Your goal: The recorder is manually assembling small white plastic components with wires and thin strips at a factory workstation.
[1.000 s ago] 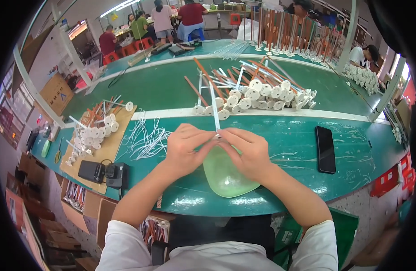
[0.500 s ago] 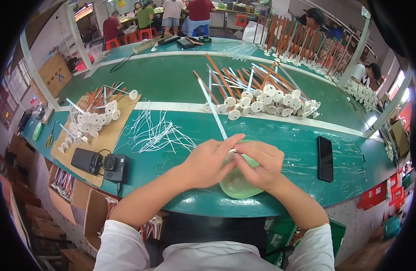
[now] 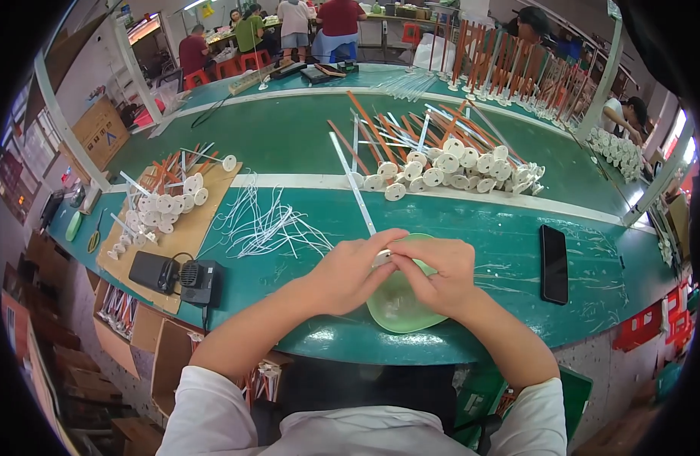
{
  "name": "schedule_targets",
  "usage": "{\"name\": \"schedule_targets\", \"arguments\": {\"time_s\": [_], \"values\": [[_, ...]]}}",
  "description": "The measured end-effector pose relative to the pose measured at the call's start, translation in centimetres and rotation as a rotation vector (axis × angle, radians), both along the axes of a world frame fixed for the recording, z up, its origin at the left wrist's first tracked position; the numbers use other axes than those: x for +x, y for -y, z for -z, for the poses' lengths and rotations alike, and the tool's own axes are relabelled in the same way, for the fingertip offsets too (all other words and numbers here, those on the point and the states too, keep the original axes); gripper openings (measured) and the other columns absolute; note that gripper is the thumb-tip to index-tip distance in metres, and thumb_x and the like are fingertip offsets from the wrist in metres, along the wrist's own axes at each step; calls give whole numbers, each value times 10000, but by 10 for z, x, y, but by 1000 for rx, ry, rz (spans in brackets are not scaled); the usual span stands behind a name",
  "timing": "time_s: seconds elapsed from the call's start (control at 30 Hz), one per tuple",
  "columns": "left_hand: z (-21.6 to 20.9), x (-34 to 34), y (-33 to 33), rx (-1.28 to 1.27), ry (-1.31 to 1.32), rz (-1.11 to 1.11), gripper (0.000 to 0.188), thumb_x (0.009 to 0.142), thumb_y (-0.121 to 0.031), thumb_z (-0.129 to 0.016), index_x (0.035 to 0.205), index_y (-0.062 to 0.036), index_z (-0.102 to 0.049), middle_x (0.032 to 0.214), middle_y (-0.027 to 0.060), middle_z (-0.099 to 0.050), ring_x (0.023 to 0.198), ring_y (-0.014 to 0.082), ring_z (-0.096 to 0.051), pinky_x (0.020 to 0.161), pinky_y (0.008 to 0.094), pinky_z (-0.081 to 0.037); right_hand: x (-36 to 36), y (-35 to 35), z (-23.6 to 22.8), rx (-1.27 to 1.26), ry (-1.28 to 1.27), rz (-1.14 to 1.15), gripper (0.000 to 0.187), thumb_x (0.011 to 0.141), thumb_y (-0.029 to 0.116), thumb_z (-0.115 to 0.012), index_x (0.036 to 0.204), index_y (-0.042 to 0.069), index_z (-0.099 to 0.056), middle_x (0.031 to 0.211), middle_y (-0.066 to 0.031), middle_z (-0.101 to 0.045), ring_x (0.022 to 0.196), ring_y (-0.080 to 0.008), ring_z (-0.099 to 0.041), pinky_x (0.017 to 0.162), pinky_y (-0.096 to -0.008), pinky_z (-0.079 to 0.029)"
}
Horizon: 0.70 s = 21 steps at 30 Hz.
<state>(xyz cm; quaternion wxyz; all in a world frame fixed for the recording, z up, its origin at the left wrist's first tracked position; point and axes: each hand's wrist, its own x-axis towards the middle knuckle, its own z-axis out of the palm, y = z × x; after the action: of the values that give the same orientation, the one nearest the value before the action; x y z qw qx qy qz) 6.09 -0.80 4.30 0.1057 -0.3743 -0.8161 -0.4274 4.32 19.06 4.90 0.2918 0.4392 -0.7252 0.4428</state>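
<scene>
My left hand [image 3: 342,275] is closed around the lower end of a thin white stick [image 3: 350,181], which slants up and away to the left. A white round disc [image 3: 381,258] at the stick's foot shows between my hands. My right hand [image 3: 443,280] pinches at the disc's edge; whatever is between its fingertips is too small or hidden to make out. Beneath both hands sits a light green bowl [image 3: 405,310], partly covered by them. To the left of my left hand, a loose tangle of white cords [image 3: 274,228] lies on the green table [image 3: 487,327].
Disc-footed sticks [image 3: 452,163] lie heaped beyond my hands, with another heap [image 3: 167,205] on cardboard at left. A black device [image 3: 201,283] stands by that heap. A black phone [image 3: 554,264] lies right. Upright sticks [image 3: 509,64] and several people are farther back.
The view has shifted slightly. Both hands remain over the bowl; the disc shows a little more between them, and the right fingertips have moved slightly at its edge.
</scene>
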Motion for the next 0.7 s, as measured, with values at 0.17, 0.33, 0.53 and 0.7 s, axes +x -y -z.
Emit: {"name": "schedule_targets", "arguments": {"time_s": [0.17,0.33,0.53,0.7], "values": [[3,-5,-1,-80,-122,-60,460,952,-112,-618,1381,-72,-459,1038,215,-691,939,422,-664,775,491,-532,2,0,-3,26,51,114,202,792,47,-770,988,19,-735,856,-121,-745,718,-248,-735,647,-301,-578],[7,-15,8,9,-166,-247,322,947,-56,-604,1265,-25,-565,955,136,-741,849,316,-733,714,356,-562,-9,-18,-11,383,339,146,282,762,109,-798,1028,40,-733,896,-115,-737,768,-272,-721,712,-335,-588],[11,-13,1,-34,-207,-220,222,957,-72,-604,1174,-26,-590,933,131,-743,836,299,-735,712,360,-562,-7,-26,-5,699,253,-169,323,743,120,-790,1046,28,-723,1055,-161,-709,897,-284,-703,823,-375,-566],[9,-10,-4,25,-168,-157,194,958,-134,-623,1133,-54,-599,905,184,-691,841,392,-673,698,446,-524,-8,-24,-15,855,627,-312,203,794,102,-703,987,55,-747,936,-160,-723,881,-344,-686,828,-403,-544]]}}
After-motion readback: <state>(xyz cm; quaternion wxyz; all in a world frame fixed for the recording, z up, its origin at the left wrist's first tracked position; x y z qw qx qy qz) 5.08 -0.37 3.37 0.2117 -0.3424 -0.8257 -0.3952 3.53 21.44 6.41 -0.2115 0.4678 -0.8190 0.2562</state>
